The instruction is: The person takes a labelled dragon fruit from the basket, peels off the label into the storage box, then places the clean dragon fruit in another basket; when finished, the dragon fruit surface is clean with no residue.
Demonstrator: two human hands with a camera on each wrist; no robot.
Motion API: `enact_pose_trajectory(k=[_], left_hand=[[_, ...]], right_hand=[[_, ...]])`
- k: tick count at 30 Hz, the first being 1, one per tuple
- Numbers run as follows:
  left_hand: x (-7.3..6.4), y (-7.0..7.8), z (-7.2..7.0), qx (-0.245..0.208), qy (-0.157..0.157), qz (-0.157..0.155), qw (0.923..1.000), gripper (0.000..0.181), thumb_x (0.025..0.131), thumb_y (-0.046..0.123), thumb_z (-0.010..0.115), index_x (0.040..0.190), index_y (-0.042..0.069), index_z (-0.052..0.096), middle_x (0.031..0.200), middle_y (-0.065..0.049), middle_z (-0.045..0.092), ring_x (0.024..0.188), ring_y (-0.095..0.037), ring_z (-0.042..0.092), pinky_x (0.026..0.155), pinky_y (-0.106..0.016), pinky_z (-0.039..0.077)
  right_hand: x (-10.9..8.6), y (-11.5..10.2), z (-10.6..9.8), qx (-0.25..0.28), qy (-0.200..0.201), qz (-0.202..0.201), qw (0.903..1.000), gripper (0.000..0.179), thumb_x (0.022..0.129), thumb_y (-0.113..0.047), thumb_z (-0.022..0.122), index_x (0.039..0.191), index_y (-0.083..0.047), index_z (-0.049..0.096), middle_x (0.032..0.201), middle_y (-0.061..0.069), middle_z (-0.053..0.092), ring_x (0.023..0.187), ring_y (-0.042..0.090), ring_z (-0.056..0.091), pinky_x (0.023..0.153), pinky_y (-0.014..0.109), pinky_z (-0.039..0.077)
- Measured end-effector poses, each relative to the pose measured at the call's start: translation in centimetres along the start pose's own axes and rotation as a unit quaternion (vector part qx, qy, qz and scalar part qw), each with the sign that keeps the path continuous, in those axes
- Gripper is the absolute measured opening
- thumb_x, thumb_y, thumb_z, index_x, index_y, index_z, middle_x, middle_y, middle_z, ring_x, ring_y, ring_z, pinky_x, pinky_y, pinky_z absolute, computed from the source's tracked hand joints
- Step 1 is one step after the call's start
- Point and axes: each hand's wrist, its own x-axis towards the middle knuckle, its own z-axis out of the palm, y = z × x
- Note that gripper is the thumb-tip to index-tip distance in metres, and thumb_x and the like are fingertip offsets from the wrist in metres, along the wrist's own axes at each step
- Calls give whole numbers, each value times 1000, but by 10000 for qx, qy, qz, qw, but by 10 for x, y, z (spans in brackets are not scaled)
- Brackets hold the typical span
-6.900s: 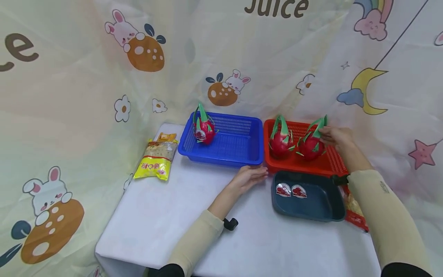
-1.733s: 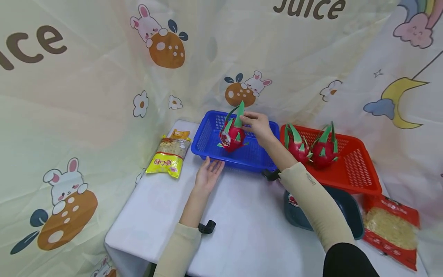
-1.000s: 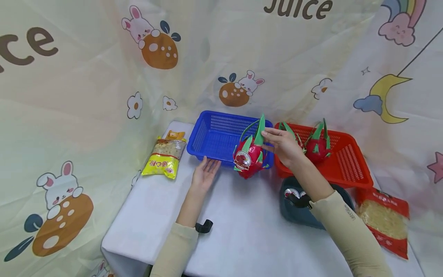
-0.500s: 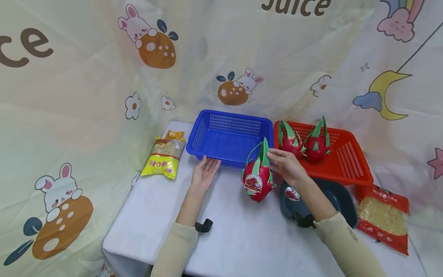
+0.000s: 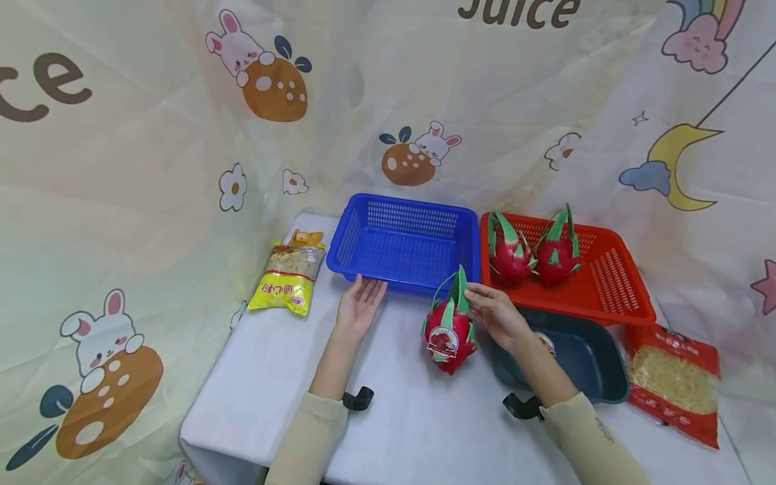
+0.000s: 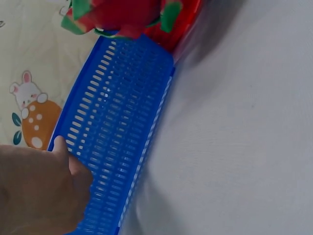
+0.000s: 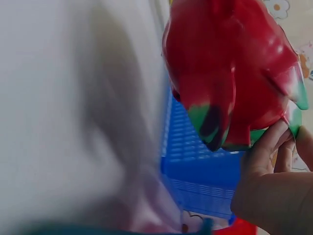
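Note:
My right hand (image 5: 498, 315) pinches the green top leaf of a dragon fruit (image 5: 450, 340) with a round label on its front. The fruit hangs upright in front of the blue basket (image 5: 403, 201). In the right wrist view its red body (image 7: 230, 58) fills the upper part, with my fingers (image 7: 268, 147) at the leafy end. My left hand (image 5: 358, 311) has its fingers extended at the front rim of the blue basket, palm turned up. Two more dragon fruits, one at the left (image 5: 510, 261) and one beside it (image 5: 556, 259), sit in the red basket (image 5: 624, 296).
A dark blue tray (image 5: 597, 364) with a round sticker showing stands in front of the red basket, partly behind my right forearm. A red noodle bag (image 5: 675, 384) lies at the right. A yellow bag (image 5: 287, 276) lies left of the blue basket on the white table (image 5: 418, 431).
My right hand has gone from the red basket to the blue one, gripped the labelled dragon fruit and lifted it out toward me. My left hand has shifted left along the blue basket's front.

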Motion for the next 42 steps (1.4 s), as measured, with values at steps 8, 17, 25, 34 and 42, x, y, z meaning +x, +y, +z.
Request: enact_pose_trajectory(k=[8, 17, 25, 34, 42], left_hand=[[-1, -5, 1, -40, -52, 34, 10000, 24, 109, 12, 53, 128, -1, 46, 137, -16, 44, 131, -30, 46, 115, -43, 46], [-13, -34, 0, 1617, -594, -297, 9846, 20, 103, -6, 49, 123, -8, 50, 113, -16, 64, 114, -29, 63, 117, -45, 44], [-18, -68, 4, 3864, -1484, -162, 9102, 42, 101, -5, 56, 142, -13, 50, 139, -27, 59, 113, -17, 67, 113, -38, 48], [-29, -75, 4, 4591, -1365, 668, 8753, 43, 96, 0, 69, 136, -10, 56, 134, -27, 64, 114, -20, 68, 99, -27, 56], [-33, -75, 5, 4927, -1762, 729, 8491, 43, 96, 1, 70, 137, -7, 58, 134, -24, 65, 115, -30, 71, 97, -33, 58]], right_hand=[[3, 22, 0, 120, 159, -1, 9998, 21, 105, -11, 62, 105, -20, 81, 100, -2, 78, 91, 13, 73, 87, 27, 60], [-6, 33, 6, -318, 908, -93, 9953, 33, 101, -18, 71, 130, -2, 71, 104, -2, 78, 92, 14, 74, 87, 27, 61], [-21, 30, 23, -2170, 1640, -556, 9607, 37, 100, -25, 73, 131, -5, 70, 123, 11, 73, 104, 20, 74, 91, 25, 59], [-55, 38, 28, -2997, 1910, -1131, 9279, 29, 99, -20, 74, 126, -10, 74, 119, 10, 75, 106, 23, 70, 86, 23, 59], [-73, 38, 32, -3588, 1788, -1604, 9020, 24, 96, -17, 77, 121, -15, 77, 113, 3, 78, 106, 22, 71, 83, 22, 59]])
